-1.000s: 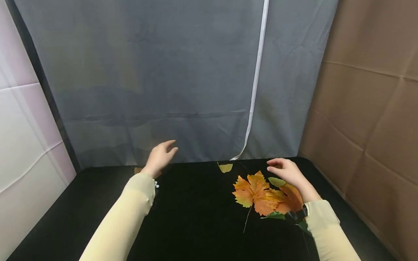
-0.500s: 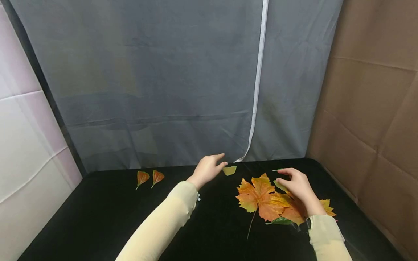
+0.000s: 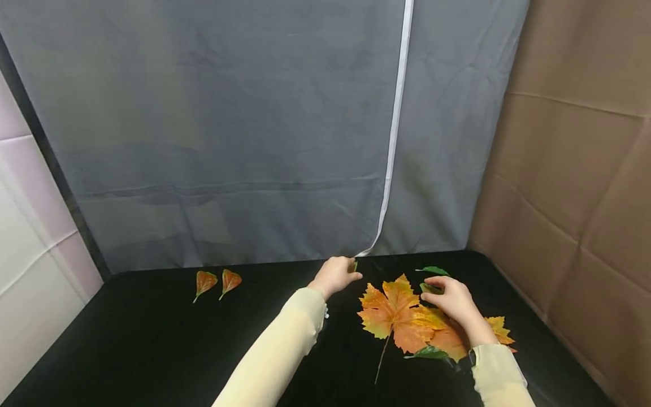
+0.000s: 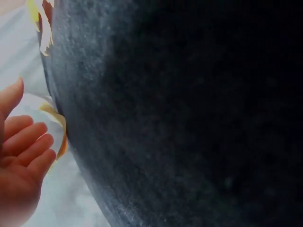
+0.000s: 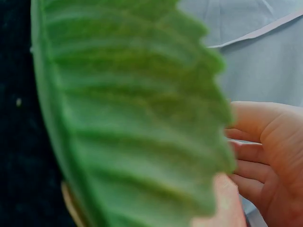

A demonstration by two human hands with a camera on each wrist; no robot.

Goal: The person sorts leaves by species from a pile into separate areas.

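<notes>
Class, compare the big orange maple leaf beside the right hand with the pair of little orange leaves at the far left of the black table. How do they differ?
The maple leaf is far bigger than the two small leaves. Its edge is deeply lobed and jagged; theirs are simple, fan-like shapes. It overlaps other leaves beside the right hand; the small pair lies apart from both hands, on bare black table. All lie flat, are orange and have a thin stem.

Head camera looks forward and down across the black table [image 3: 152, 350] toward the grey curtain [image 3: 229, 141] — wrist cameras sit very close, each sharing that tabletop and curtain.
</notes>
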